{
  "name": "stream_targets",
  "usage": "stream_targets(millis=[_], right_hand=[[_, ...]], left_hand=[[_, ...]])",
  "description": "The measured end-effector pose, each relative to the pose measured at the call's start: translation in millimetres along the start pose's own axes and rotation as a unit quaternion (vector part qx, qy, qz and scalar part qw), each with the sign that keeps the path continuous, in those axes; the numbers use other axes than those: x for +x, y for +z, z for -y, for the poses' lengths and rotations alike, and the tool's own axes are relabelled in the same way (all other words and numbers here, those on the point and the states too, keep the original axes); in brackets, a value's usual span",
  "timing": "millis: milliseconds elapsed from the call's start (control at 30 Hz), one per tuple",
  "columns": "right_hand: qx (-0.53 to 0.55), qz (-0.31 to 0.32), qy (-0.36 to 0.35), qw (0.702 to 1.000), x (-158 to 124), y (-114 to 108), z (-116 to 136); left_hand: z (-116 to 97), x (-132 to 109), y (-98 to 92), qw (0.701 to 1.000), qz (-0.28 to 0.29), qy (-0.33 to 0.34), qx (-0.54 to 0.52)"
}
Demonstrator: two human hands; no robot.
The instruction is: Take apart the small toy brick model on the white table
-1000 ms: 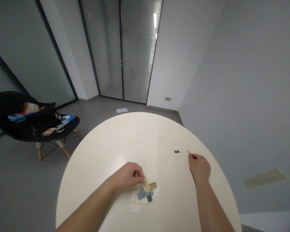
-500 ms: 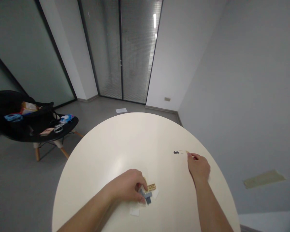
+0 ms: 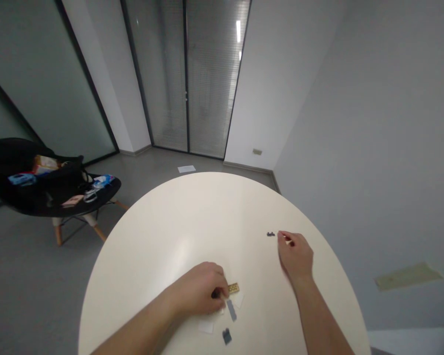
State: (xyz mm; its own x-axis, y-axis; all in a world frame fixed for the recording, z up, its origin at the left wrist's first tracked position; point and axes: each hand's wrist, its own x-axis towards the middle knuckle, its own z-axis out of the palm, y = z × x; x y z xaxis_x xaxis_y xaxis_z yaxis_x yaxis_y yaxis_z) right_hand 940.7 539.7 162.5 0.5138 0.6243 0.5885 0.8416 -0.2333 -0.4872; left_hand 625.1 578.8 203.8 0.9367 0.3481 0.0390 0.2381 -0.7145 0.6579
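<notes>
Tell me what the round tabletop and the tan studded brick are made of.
The round tabletop looks like a laminate or painted board: smooth, cream, with a soft sheen. The tan studded brick looks like moulded plastic, given its even studs and slight gloss, though it appears too small to be sure.

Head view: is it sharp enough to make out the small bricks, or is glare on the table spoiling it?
Head view: soft pale glare lies on the round white tabletop, yet the tan studded brick stays readable; the slate-grey bricks look slightly soft-edged; the left hand hides what lies beneath it; wide-lens distortion leans the glass door frames.
</notes>
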Motion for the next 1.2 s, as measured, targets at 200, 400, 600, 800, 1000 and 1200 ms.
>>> stream_targets(millis=[200, 400, 600, 800, 1000, 1200], right_hand=[[0.012, 0.011, -0.025, 1.0, -1.9, 2.9, 4.1], [0.034, 0.017, -0.037, 0.999, -3.0, 1.5, 12.7], [0.133, 0.161, -0.063, 0.976, -15.9, -9.0, 54.8], [0.21, 0.396, -0.089, 0.889, -42.3, -14.0, 102.0], [0.24, 0.439, -0.037, 0.865, -54.2, -8.2, 113.9], [0.261, 0.399, -0.034, 0.878, -53.4, -2.7, 107.5]], left_hand=[[-3.6, 2.4, 6.9, 1.0, 0.014, 0.023, 0.014], [-2.8, 4.6, 13.9, 0.999, 0.012, 0.019, 0.024], [0.0, 4.7, 8.4, 0.997, -0.041, -0.046, -0.046], [14.4, 6.9, 3.5, 0.977, -0.135, -0.14, -0.087], [24.0, 7.7, 7.1, 0.963, -0.192, -0.143, -0.123], [24.3, 8.2, 9.5, 0.961, -0.196, -0.127, -0.148]])
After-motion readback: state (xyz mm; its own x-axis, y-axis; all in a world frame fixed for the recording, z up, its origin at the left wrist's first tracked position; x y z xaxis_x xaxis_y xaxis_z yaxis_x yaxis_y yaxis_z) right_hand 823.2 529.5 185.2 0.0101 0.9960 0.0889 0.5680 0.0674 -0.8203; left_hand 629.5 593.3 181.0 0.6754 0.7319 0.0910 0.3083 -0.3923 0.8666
